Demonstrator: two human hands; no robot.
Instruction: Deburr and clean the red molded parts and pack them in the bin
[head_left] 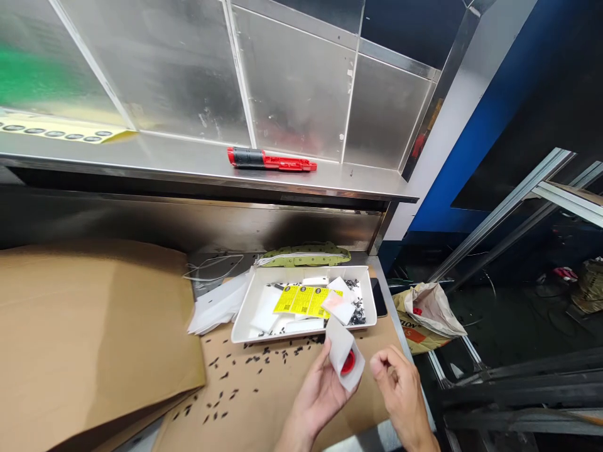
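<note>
Head view: the left hand (320,392) pinches a thin white paper slip (343,351) over a round red piece (348,363), at five o'clock of the glossy white rectangular tray (245,314). The right hand (398,380) hovers beside it, fingers loosely curled, empty. Matte brown cardboard (94,314) covers the bench; a brushed-steel shelf (198,164) lies at twelve o'clock.

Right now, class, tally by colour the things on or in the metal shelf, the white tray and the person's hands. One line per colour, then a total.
Red: 2, the marker on the shelf and the disc in the left hand
Yellow: 1, the label strip in the white tray
White: 1, the pouch in the left hand
Total: 4
</note>
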